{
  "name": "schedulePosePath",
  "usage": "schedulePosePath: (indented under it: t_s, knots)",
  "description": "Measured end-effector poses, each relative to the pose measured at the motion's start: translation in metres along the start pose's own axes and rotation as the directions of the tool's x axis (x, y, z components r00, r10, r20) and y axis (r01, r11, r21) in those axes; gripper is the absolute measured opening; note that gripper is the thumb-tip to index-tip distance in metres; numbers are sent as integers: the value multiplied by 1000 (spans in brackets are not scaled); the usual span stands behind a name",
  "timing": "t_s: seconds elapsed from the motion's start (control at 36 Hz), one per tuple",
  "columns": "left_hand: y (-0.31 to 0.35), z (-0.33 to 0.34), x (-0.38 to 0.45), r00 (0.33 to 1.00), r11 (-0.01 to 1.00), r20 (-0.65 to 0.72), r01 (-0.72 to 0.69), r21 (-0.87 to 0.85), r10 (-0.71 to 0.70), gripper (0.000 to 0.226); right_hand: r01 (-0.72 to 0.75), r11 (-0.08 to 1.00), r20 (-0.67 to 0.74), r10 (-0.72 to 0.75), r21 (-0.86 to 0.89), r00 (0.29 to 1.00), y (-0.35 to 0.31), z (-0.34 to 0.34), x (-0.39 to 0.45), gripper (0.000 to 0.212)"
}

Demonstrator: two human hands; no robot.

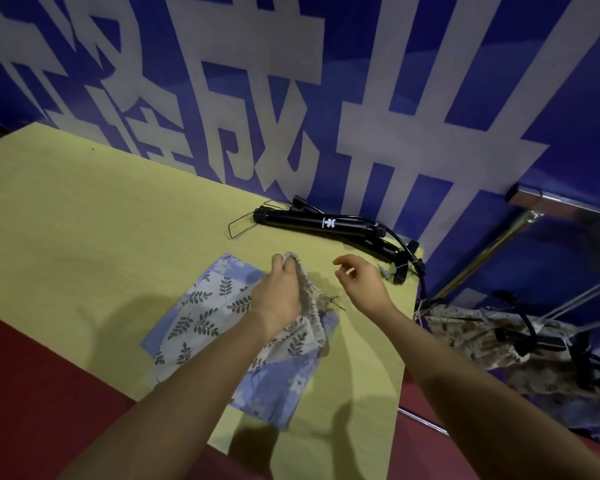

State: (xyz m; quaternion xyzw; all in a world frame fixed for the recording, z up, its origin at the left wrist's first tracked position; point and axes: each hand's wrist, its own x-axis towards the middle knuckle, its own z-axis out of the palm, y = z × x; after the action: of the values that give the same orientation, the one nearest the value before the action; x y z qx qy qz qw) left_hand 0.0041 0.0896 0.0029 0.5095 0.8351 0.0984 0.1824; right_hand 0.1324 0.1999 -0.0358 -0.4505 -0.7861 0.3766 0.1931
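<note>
While the left grip [278, 289] is pinching the one cloth's [201, 317] gathered hem, the right grip [357, 282] is hovering beside it, loosely curled and holding nothing. That cloth is lying near the table's [84, 220] right edge, one pump [326, 223] is resting behind, and bare room is stretching left.

Readable text, head view. The blue banner [482, 98] behind the table carries very large white Chinese characters in two rows, most of them cropped by the frame edges. I read one with confidence: 成 [215, 133], lower row, centre. Its right-hand neighbour [371, 161] looks like 世, not certain. The black air pump [312, 221] on the table bears a white logo [329, 222] with a small word beside it, too small for me to read.
</note>
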Motion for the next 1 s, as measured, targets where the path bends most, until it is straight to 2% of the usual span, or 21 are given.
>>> schedulePosePath:
  t_s: [0.17, 0.28, 0.44, 0.56, 0.61, 0.75, 0.86, 1.0]
  knots:
    - [-1, -4, 18, 994, 999, -101, 48, -7, -49, 66, -135, 970, 114, 161, -203, 980, 40, 6, 4, 24]
    - [1, -3, 36, 991, 999, -132, 23, -48, -29, 78, -181, 950, 182, 231, -256, 956, 55, 13, 9, 22]
    - [7, 9, 45, 1000, 1000, 29, 10, 20, -11, 83, -114, 926, 263, 218, -360, 940, 67, 28, 18, 17]
    - [5, 21, 44, 983, 994, 156, 86, 68, -95, 88, -58, 914, 273, 179, -400, 945, 72, 32, 19, 15]
    - [3, 24, 44, 977, 992, 179, 106, 71, -117, 91, -58, 917, 273, 177, -395, 946, 72, 32, 20, 11]
    - [7, 26, 46, 979, 990, 159, 122, 63, -131, 91, -40, 884, 294, 197, -466, 935, 72, 24, 21, 20]
    - [14, 25, 45, 976, 992, 178, 121, 17, -123, 87, -59, 896, 247, 184, -441, 951, 68, 10, 19, 16]
    - [17, 18, 42, 969, 987, 192, 158, -4, -154, 89, -16, 959, 211, 79, -283, 974, 52, -6, 21, 4]
